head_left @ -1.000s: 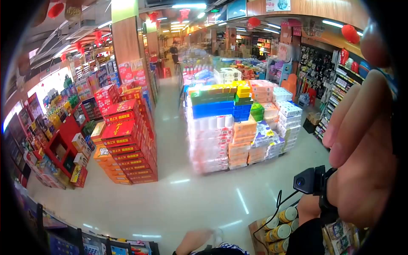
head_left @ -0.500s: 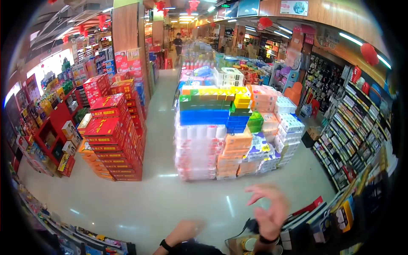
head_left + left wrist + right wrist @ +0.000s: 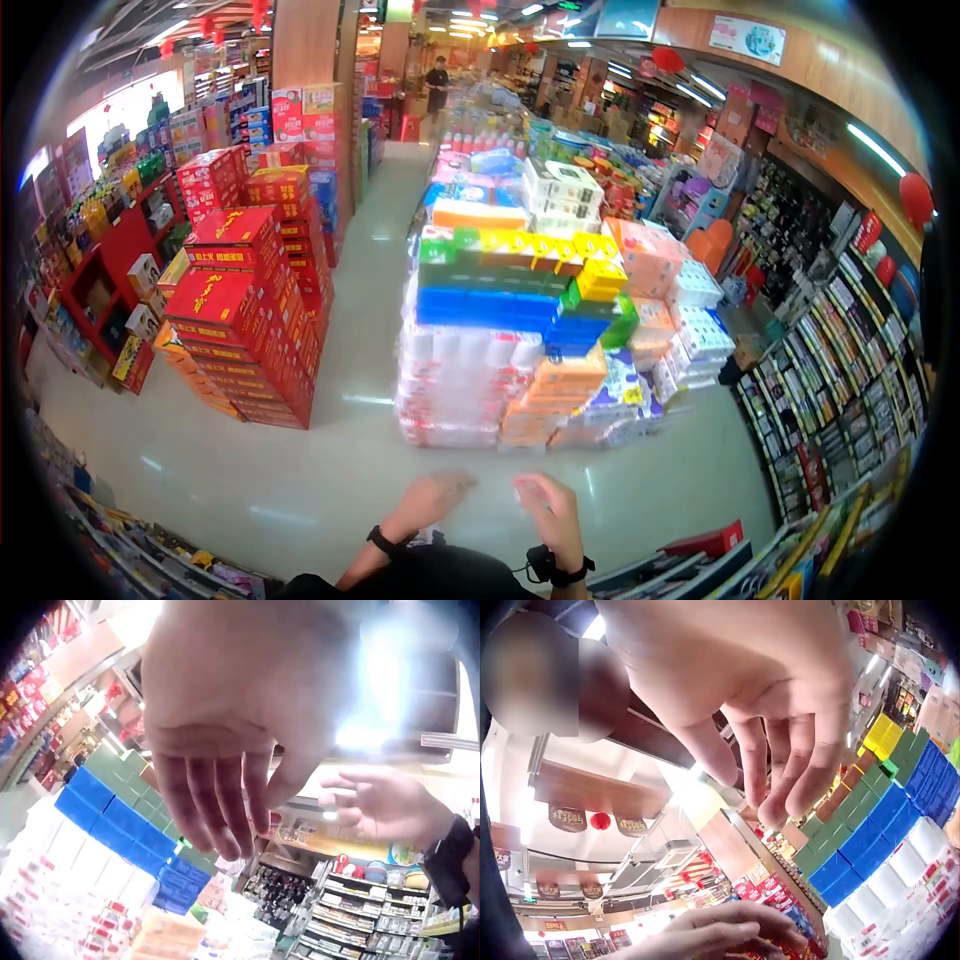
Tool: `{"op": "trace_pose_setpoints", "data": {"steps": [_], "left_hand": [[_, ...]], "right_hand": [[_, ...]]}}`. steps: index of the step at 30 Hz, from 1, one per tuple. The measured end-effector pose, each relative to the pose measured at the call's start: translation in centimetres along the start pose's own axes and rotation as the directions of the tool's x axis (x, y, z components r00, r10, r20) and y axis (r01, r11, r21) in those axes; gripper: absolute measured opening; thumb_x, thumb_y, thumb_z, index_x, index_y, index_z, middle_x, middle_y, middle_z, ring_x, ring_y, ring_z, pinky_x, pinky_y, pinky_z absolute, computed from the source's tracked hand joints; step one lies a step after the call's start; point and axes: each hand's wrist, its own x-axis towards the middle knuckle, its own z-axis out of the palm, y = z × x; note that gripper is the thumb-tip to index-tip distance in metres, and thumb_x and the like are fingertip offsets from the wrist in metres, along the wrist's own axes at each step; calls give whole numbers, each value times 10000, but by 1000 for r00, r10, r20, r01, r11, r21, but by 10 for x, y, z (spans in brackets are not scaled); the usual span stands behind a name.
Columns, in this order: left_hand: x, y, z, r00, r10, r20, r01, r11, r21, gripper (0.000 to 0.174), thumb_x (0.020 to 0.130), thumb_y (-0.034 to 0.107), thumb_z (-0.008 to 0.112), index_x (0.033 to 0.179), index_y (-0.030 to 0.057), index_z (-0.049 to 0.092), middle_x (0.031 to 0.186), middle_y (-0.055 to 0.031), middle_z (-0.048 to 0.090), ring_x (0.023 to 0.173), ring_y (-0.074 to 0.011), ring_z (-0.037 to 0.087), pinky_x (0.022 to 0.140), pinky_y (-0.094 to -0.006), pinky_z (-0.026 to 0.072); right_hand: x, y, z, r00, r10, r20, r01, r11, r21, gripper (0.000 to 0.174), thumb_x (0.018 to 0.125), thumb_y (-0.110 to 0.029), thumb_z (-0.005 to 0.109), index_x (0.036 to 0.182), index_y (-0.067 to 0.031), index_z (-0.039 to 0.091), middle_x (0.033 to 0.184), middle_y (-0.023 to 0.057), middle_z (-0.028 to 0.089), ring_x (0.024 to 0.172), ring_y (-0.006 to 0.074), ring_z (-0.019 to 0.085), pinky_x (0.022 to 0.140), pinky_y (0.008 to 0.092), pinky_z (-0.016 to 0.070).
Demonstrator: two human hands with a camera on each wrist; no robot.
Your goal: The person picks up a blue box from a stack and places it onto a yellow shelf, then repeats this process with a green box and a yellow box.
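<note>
Both hands hover side by side in front of the body, low in the head view, with a small gap between them. The left hand (image 3: 436, 498) has its fingers stretched forward and holds nothing; in the left wrist view its fingers hang loosely, slightly spread. Facing it, the right hand (image 3: 548, 505) shows bent, relaxed fingers and an empty palm side. A wrist camera (image 3: 541, 564) on a black strap sits at the right wrist, and a black band (image 3: 384, 541) circles the left. Nearest beyond the hands stands a stack of wrapped tissue packs (image 3: 470, 375).
Red drink cartons (image 3: 235, 325) are piled on the left beside an aisle of shiny floor (image 3: 360, 400). Shelves of small goods (image 3: 830, 380) line the right. A display edge (image 3: 690, 555) runs close at the lower right. A person (image 3: 437, 88) stands far down the aisle.
The right hand has come down from high at the right edge to beside the left hand. The left hand has risen further into view. The head view has shifted.
</note>
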Motion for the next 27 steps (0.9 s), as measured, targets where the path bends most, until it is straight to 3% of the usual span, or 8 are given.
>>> {"op": "trace_pose_setpoints", "data": {"steps": [3, 9, 12, 15, 18, 21, 23, 27], "left_hand": [[54, -18, -25, 993, -40, -114, 41, 999, 6, 195, 1026, 104, 673, 1202, 75, 751, 1154, -111, 776, 954, -286, 758, 851, -373, 607], [124, -27, -63, 965, -70, -254, 66, 998, -25, 216, 1006, 29, 679, 1214, 31, 739, 1174, -116, 761, 981, -254, 746, 859, -350, 598], [155, -29, -80, 941, -76, -330, 63, 997, -51, 242, 1005, 11, 674, 1239, 29, 734, 1217, -115, 753, 990, -234, 739, 872, -342, 594], [190, -41, -91, 930, -80, -359, 71, 997, -38, 268, 1013, 7, 664, 1274, 33, 724, 1266, -101, 743, 1031, -218, 729, 879, -333, 587], [237, -68, -93, 912, -123, -392, 112, 992, -51, 299, 1020, 12, 660, 1313, 39, 711, 1307, -91, 731, 1111, -210, 716, 888, -328, 576], [283, -75, -101, 887, -166, -431, 136, 986, -100, 332, 1020, 11, 655, 1346, 50, 699, 1337, -95, 719, 1172, -213, 701, 905, -332, 565], [318, -78, -107, 861, -155, -484, 119, 987, -105, 348, 1017, 6, 649, 1358, 56, 694, 1342, -106, 716, 1183, -217, 697, 918, -336, 559], [385, -96, -132, 797, 11, -604, 79, 989, 122, 394, 1001, -23, 632, 1383, 60, 678, 1358, -121, 704, 1168, -240, 697, 939, -342, 554]], "right_hand": [[56, 21, 4, 998, 4, 62, 2, 996, -93, 243, 1034, -166, 694, 1220, -24, 755, 1071, 150, 786, 881, 198, 745, 804, 332, 575], [155, 19, 26, 981, -128, 146, 143, 985, -98, 251, 1028, -178, 700, 1233, -42, 750, 1076, 147, 777, 892, 224, 761, 802, 350, 583], [202, 20, 38, 968, -166, 186, 195, 970, -148, 246, 988, -144, 715, 1217, -55, 731, 1070, 155, 749, 915, 301, 754, 817, 391, 584], [258, 38, 47, 911, -372, 177, 406, 880, -247, 261, 939, -105, 731, 1192, -48, 705, 1091, 162, 723, 967, 381, 720, 844, 430, 574], [330, 33, 51, 844, -517, 143, 529, 762, -374, 289, 918, -42, 743, 1204, -10, 711, 1116, 158, 727, 983, 324, 715, 871, 386, 566], [387, 40, 47, 816, -557, 154, 578, 784, -229, 313, 916, -13, 734, 1227, -6, 696, 1159, 176, 716, 1040, 353, 713, 916, 402, 567], [412, 46, 46, 875, -431, 221, 457, 885, -86, 335, 926, -22, 726, 1258, -1, 684, 1289, 174, 710, 1033, 299, 738, 908, 382, 586], [454, 63, 49, 873, -330, 359, 329, 942, 64, 367, 959, -107, 730, 1310, -11, 679, 1501, 178, 643, 999, 237, 755, 885, 363, 609]]}}
